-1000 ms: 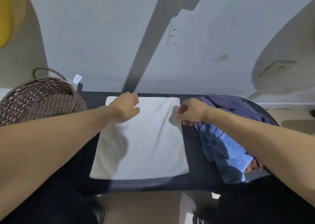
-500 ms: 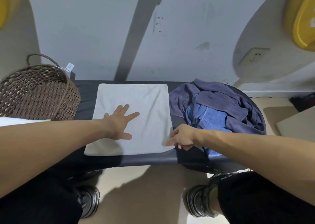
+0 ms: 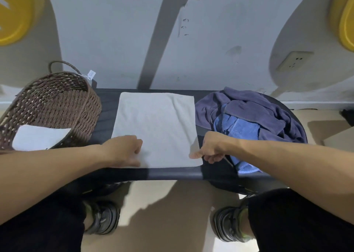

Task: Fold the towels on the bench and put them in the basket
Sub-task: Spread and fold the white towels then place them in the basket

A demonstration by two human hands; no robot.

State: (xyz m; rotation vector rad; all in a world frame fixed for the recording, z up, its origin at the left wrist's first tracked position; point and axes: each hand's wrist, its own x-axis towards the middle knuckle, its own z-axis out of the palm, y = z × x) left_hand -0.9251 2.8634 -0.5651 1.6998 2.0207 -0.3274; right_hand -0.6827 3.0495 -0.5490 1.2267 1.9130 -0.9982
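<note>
Now folding step in hand: white towel spread flat on worktop, frame centre. Near corners gripped by left hand and right hand, fingers curled. Next: near edge to be lifted toward far edge. Basket at left.

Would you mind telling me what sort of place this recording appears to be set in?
Probably a plain indoor room set up for laundry folding: a dark padded bench against a bare grey wall with a wall socket, a brown woven wicker basket and a heap of blue towels.
</note>
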